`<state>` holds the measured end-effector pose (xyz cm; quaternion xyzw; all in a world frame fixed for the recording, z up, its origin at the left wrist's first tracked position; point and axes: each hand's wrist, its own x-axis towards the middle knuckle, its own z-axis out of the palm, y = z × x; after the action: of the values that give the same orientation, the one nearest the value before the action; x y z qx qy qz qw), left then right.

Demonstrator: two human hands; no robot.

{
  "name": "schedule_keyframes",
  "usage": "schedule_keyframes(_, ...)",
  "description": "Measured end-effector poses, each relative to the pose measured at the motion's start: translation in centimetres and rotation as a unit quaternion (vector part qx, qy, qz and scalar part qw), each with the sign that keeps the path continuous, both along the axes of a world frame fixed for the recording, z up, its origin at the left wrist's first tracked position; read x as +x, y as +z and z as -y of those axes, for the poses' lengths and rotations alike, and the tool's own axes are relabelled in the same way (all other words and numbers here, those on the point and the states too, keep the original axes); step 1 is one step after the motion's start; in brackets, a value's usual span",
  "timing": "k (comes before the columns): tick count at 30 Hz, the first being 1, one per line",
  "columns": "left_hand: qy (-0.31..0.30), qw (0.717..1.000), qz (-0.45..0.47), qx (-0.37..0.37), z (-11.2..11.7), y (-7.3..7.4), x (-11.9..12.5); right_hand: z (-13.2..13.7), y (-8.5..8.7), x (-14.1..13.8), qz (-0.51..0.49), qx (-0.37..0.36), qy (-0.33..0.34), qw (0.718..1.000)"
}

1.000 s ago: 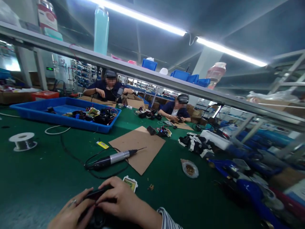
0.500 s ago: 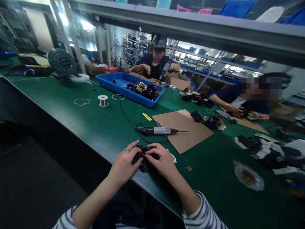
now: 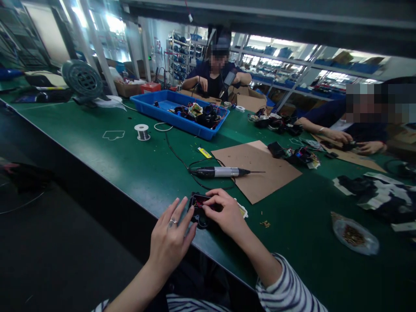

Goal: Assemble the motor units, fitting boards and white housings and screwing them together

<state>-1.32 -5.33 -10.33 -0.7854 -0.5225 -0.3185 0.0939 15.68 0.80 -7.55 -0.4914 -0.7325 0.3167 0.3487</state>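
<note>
A small black plastic housing (image 3: 202,222) with red wires (image 3: 198,203) inside rests at the near edge of the green table. On its left, my left hand (image 3: 172,225) has its fingers stretched out, the fingertips at the housing's rim. Over the right side of the housing, my right hand (image 3: 224,212) has thumb and forefinger pinched at the wires; the fingertips partly hide what lies between them. Beyond the hands lies a grey and black electric screwdriver (image 3: 221,172), its bit over a brown cardboard sheet (image 3: 256,186). A pale piece (image 3: 242,209) shows partly behind my right hand.
A blue tray (image 3: 175,119) of wired parts stands farther back, with a solder spool (image 3: 142,132) to its left. Loose screws (image 3: 265,224) and a screw bag (image 3: 354,238) lie to the right. Two co-workers sit across the table; a blower (image 3: 82,80) stands far left.
My left hand has let go of the housing's left side and spread its fingers, uncovering the wires inside. My right hand stays at the housing. The camera view has shifted slightly.
</note>
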Motion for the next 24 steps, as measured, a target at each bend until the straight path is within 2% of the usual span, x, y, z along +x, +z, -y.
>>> schedule_keyframes(16, 0.002, 1.0, 0.005, -0.016, 0.5, -0.5, 0.7, 0.0, 0.1, 0.0, 0.01, 0.002, 0.001, 1.0)
schedule_keyframes(24, -0.005, 1.0, 0.02, 0.002, 0.4, -0.6, 1.0, 0.1, 0.1, 0.1, 0.005, 0.006, 0.003, 1.0)
